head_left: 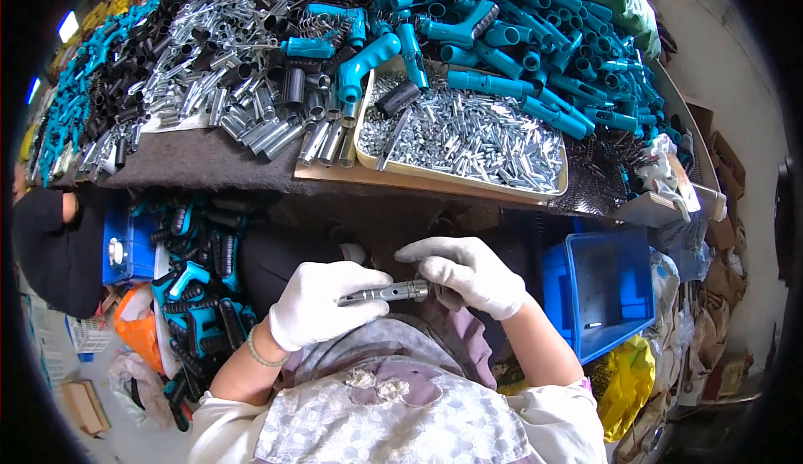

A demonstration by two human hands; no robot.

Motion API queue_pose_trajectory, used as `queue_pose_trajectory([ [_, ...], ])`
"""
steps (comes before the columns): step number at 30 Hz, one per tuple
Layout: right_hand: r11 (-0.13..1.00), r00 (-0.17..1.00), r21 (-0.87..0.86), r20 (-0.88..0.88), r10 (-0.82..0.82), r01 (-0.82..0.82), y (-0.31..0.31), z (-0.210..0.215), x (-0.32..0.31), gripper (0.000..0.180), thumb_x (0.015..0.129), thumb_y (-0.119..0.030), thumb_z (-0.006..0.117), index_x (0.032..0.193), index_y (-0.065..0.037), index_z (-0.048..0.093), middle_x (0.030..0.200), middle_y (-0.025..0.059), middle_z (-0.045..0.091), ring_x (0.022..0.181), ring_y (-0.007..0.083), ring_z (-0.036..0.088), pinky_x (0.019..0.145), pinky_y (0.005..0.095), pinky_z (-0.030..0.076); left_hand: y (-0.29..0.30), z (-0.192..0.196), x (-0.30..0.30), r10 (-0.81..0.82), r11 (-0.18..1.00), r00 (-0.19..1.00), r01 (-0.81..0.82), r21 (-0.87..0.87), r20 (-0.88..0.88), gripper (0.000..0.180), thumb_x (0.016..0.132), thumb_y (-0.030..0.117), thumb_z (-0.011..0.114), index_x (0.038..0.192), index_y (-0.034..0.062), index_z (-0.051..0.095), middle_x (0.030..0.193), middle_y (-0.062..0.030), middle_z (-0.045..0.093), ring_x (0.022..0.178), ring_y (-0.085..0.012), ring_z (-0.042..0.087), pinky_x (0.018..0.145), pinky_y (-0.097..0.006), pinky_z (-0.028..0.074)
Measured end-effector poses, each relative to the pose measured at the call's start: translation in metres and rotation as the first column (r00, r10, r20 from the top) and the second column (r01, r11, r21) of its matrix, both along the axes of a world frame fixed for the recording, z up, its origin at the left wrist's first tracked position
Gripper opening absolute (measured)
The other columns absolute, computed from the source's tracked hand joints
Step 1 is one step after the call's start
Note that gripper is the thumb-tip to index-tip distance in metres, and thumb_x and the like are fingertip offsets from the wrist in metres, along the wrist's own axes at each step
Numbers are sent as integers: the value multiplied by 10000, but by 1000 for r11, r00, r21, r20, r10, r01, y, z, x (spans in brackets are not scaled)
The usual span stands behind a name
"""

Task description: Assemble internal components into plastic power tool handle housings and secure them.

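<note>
Above my lap I hold a slotted silver metal tube [403, 292] roughly level. My left hand [316, 303], in a white knit glove, grips its left end between thumb and fingers. At the tube's right end is my right hand [478, 278], gloved likewise, with thumb and fingers closed around that end. The index finger stretches out above it. What lies under the right fingers is in shadow and partly hidden. A cream tray [368, 161] of small metal pins and short tubes stands on the bench beyond my hands.
Teal tubular housings [489, 83] are heaped behind the tray. Silver tubes [272, 133] and black sleeves [293, 87] pile up to its left. A blue bin [573, 297] stands at my right. Teal-and-black handled parts [201, 322] fill a container at my left, near another person's dark sleeve [54, 246].
</note>
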State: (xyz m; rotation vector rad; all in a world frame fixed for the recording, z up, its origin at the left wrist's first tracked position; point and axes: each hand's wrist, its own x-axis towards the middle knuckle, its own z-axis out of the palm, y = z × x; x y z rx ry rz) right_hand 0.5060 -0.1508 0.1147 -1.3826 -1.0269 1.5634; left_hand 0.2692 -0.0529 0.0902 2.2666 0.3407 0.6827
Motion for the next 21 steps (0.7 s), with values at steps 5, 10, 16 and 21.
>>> queue_pose_trajectory([
  [5,983,991,171,125,48,-69,6,-14,3,701,946,-600,552,1271,17,615,703,-4,550,562,60,488,514,228,392,-5,5,7,54,998,996,-56,-25,-68,413,761,201,820,1106,9,697,898,-168,716,744,-296,716,667,-344,570],
  [10,964,991,232,71,116,-130,9,-34,-14,549,1031,-456,456,1240,22,628,1159,158,691,1136,230,616,1032,357,445,-8,8,30,-52,997,991,45,-63,-121,429,776,293,811,1095,30,696,873,-180,694,761,-344,696,681,-380,566],
  [16,964,985,245,163,60,-99,1,-49,-17,456,1055,-360,437,1191,23,644,1075,172,705,1024,233,662,934,359,500,-7,-5,37,-105,992,983,114,50,-147,301,741,272,826,941,59,751,823,-133,706,712,-311,701,641,-371,562],
  [21,736,578,620,717,-390,-272,19,17,56,237,837,-206,713,1023,-60,720,898,151,701,827,344,685,762,402,556,-10,3,42,-7,986,998,16,167,-55,267,745,196,824,936,29,737,762,-122,690,605,-270,663,549,-334,527],
])
